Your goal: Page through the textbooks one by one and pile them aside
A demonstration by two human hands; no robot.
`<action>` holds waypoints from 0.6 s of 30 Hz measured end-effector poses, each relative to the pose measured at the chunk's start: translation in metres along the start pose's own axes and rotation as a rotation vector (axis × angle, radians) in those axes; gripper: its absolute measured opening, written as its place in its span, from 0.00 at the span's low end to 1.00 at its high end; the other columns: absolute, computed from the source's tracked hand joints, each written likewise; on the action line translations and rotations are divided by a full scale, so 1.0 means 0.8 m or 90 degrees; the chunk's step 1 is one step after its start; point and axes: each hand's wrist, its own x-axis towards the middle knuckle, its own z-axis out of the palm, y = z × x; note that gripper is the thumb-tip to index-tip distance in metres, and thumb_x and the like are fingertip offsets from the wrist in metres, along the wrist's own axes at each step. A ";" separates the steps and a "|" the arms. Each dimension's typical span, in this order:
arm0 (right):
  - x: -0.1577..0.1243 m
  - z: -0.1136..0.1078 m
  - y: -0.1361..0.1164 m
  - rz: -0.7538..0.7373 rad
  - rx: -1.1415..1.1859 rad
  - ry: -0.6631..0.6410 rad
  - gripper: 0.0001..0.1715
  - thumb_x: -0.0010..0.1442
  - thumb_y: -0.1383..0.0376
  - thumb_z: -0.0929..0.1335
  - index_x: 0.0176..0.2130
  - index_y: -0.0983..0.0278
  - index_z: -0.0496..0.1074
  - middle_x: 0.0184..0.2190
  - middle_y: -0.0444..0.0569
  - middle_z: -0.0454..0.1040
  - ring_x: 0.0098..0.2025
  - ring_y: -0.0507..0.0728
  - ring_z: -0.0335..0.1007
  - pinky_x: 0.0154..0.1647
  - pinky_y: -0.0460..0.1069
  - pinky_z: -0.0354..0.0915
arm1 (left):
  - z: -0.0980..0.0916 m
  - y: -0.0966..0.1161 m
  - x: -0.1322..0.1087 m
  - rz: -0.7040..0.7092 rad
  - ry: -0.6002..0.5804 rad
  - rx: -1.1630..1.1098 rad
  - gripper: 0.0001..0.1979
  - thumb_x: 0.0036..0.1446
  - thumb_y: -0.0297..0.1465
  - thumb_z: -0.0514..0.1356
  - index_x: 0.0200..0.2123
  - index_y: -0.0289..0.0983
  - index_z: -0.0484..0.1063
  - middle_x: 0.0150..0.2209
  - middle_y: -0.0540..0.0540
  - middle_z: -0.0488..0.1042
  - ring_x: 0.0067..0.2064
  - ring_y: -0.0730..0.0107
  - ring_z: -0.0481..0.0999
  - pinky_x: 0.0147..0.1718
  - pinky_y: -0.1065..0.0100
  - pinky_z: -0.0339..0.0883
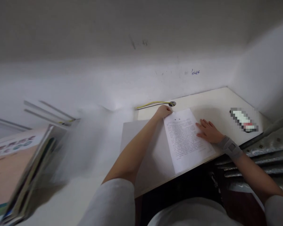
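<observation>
A printed sheet of paper (pixel 187 142) lies on the white desk, covered in lines of small text under a short heading. My left hand (pixel 163 112) has its fingers closed at the sheet's top left corner, pinching it. On the sheet's right edge, my right hand (pixel 209 130) rests flat with its fingers spread. A grey band circles the right wrist. Beneath and left of the printed sheet is a plain greyish surface (pixel 153 157), which my left forearm partly covers.
Yellow and dark wires (pixel 153 103) run from a round hole (pixel 172 103) at the back of the desk (pixel 212 100). A pixelated object (pixel 244 120) lies at the right. Books (pixel 16 166) stack at the left beside blurred translucent sheeting (pixel 89 141). Silvery patterned padding (pixel 269 147) borders the right.
</observation>
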 end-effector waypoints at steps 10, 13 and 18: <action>-0.007 0.002 -0.003 -0.038 -0.011 0.006 0.38 0.65 0.46 0.54 0.66 0.62 0.51 0.68 0.61 0.45 0.69 0.67 0.38 0.64 0.66 0.44 | 0.017 -0.005 -0.004 0.062 -0.029 -0.055 0.06 0.49 0.32 0.57 0.26 0.36 0.71 0.26 0.51 0.72 0.30 0.72 0.69 0.31 0.72 0.61; -0.006 0.000 -0.006 -0.030 -0.006 -0.003 0.39 0.65 0.45 0.53 0.66 0.63 0.51 0.68 0.62 0.45 0.69 0.68 0.37 0.64 0.67 0.44 | 0.021 -0.002 -0.003 0.041 -0.007 -0.025 0.06 0.50 0.31 0.56 0.28 0.37 0.72 0.29 0.49 0.74 0.33 0.69 0.71 0.33 0.71 0.61; -0.004 -0.001 -0.010 -0.026 -0.005 0.001 0.40 0.64 0.44 0.53 0.66 0.63 0.52 0.67 0.63 0.46 0.69 0.69 0.38 0.63 0.68 0.44 | 0.029 0.009 -0.010 -0.009 0.031 0.030 0.07 0.54 0.32 0.54 0.32 0.39 0.72 0.36 0.47 0.76 0.38 0.65 0.73 0.36 0.69 0.62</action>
